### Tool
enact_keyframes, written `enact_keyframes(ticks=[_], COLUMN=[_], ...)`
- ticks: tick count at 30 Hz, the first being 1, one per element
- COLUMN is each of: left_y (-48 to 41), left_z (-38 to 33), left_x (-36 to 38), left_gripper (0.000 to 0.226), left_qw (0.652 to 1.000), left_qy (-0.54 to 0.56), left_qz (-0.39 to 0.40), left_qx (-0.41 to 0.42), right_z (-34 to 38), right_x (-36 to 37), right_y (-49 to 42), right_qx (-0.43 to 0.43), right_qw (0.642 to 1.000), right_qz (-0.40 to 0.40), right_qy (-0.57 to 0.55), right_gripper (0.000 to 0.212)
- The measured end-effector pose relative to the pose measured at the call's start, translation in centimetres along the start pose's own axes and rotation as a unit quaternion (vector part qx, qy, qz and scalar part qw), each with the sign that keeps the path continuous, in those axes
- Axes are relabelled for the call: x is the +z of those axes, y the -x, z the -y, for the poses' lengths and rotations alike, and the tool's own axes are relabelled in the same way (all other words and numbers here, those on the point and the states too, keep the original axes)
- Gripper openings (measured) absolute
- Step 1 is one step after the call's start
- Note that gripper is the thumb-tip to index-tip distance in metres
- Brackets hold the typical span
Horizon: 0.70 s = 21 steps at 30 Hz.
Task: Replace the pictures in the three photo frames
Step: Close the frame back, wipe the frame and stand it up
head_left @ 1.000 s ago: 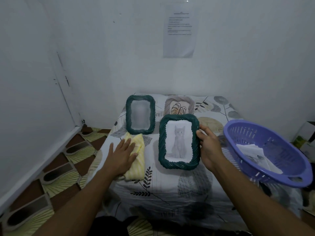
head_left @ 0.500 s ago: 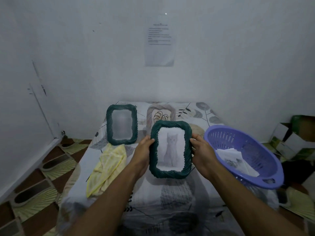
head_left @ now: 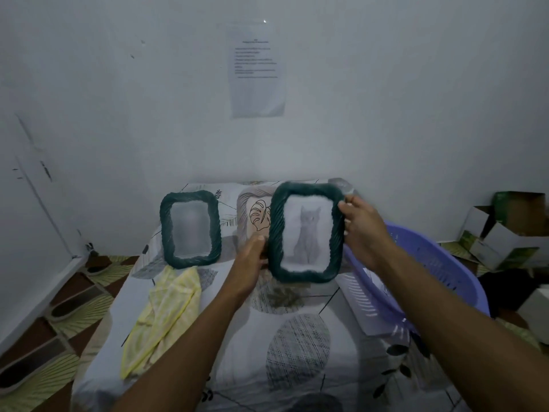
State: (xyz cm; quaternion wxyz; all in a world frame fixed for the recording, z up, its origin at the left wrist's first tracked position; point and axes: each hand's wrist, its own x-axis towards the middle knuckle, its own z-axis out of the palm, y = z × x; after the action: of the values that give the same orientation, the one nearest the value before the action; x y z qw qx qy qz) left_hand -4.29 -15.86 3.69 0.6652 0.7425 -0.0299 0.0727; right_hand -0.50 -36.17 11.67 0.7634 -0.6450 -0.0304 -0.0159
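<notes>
At the far left, patterned floor tiles (head_left: 68,310) in brown and pale green run along the foot of a white wall. Next comes the bed (head_left: 297,346), covered in a sheet printed with leaves and hatched circles. On its left side lies a crumpled yellow striped cloth (head_left: 162,316), reaching from near the bed's edge up toward the far end. Just beyond the cloth, a dark green woven photo frame (head_left: 165,230) stands upright in portrait position at the back of the bed; the picture behind its front is too blurred to make out.

On the wall above the middle of the bed hangs a printed sheet of paper (head_left: 257,69), its text too small to read.

The left hand (head_left: 248,263) grips the lower left edge of a second green woven frame (head_left: 274,233), thumb on the front of the rim and the fingers hidden behind it. This frame is held off the bed, in portrait position, facing the camera and tipped slightly. It holds a pale grey picture of a sitting cat (head_left: 307,233). The right hand (head_left: 361,227) clamps the frame's upper right corner, fingers curled round the rim.

Behind the right forearm, a purple slotted plastic basket (head_left: 439,272) sits tilted at the bed's right side, and something white shows at its near wall. At the far right, opened cardboard boxes (head_left: 505,233) lie on the floor against the wall.
</notes>
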Motion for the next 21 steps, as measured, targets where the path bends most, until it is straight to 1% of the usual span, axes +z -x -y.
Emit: enact_keyframes(ticks=[1, 2, 3, 4, 6, 8, 10, 12, 17, 21], left_y=[-0.4, -0.6, -0.8, -1.0, -1.1, -1.0, -0.9, -0.9, -1.2, -1.5], left_z=[0.8, 1.7, 2.7, 3.7, 5.5, 7.2, 8.6, 9.4, 9.9, 10.2], left_x=[-0.1, -0.2, -0.3, -0.3, 0.0, 0.3, 0.4, 0.4, 0.3, 0.3], left_gripper=[0.045, 0.043, 0.040, 0.041, 0.044, 0.043, 0.045, 0.049, 0.049, 0.047], left_qw=[0.994, 0.976, 0.950, 0.925, 0.888, 0.858, 0.842, 0.843, 0.846, 0.839], left_qy=[-0.099, -0.204, -0.295, -0.360, -0.436, -0.481, -0.503, -0.506, -0.502, -0.511], left_qz=[0.005, 0.012, 0.023, 0.031, 0.037, 0.045, 0.051, 0.044, 0.020, 0.008], left_qx=[0.041, 0.079, 0.101, 0.115, 0.140, 0.178, 0.188, 0.176, 0.181, 0.188], right_z=[1.0, 1.9, 2.6, 3.0, 3.0, 2.5, 2.0, 1.5, -0.8, -2.7], right_x=[-0.4, -0.8, -1.1, -1.3, -1.7, -2.1, -2.6, -3.2, -3.4, -2.7], right_y=[-0.9, -1.7, -2.5, -3.3, -4.7, -6.2, -7.7, -9.2, -12.3, -13.6], right_qx=[-0.013, -0.023, -0.030, -0.033, -0.031, -0.031, -0.031, -0.027, 0.001, 0.012], right_qw=[1.000, 0.999, 0.999, 0.998, 0.997, 0.995, 0.994, 0.994, 0.998, 0.998], right_qz=[-0.008, -0.017, -0.025, -0.033, -0.050, -0.068, -0.084, -0.091, -0.065, -0.061], right_qy=[-0.011, -0.020, -0.029, -0.039, -0.053, -0.063, -0.068, -0.061, -0.007, 0.007], right_gripper=[0.020, 0.021, 0.022, 0.023, 0.024, 0.024, 0.025, 0.025, 0.023, 0.028])
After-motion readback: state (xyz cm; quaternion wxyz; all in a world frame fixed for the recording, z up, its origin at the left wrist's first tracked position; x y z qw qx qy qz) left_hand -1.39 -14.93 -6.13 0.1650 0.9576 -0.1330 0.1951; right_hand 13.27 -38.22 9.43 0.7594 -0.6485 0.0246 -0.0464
